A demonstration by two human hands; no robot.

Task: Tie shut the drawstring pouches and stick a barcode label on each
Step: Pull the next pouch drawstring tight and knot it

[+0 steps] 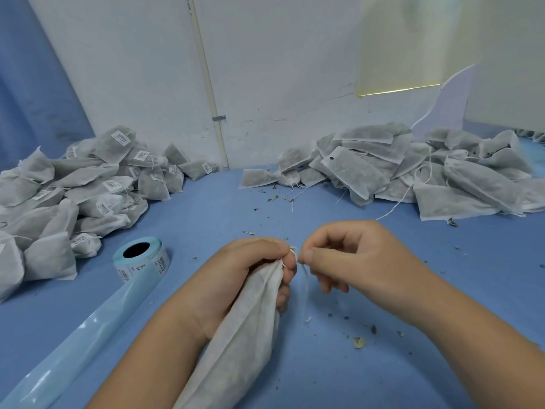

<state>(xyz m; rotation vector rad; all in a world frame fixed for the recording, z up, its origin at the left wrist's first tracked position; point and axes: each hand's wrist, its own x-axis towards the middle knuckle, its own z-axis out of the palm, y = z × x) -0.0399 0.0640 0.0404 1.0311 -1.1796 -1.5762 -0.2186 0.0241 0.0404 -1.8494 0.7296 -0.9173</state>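
A white drawstring pouch (241, 335) hangs down toward me in the middle of the view. My left hand (244, 276) grips its gathered neck, fingers curled round the fabric. My right hand (345, 258) pinches the thin white drawstring (304, 278) right beside the neck; the loose string end dangles below. A roll of barcode labels (141, 258) stands on the blue table at the left, its bare blue backing strip (79, 343) trailing toward the lower left corner.
A heap of tied, labelled pouches (82, 190) lies at the left. A heap of pouches without labels (413, 172) lies at the back right. Dried leaf crumbs (358, 342) are scattered on the blue table (206, 214). A white wall stands behind.
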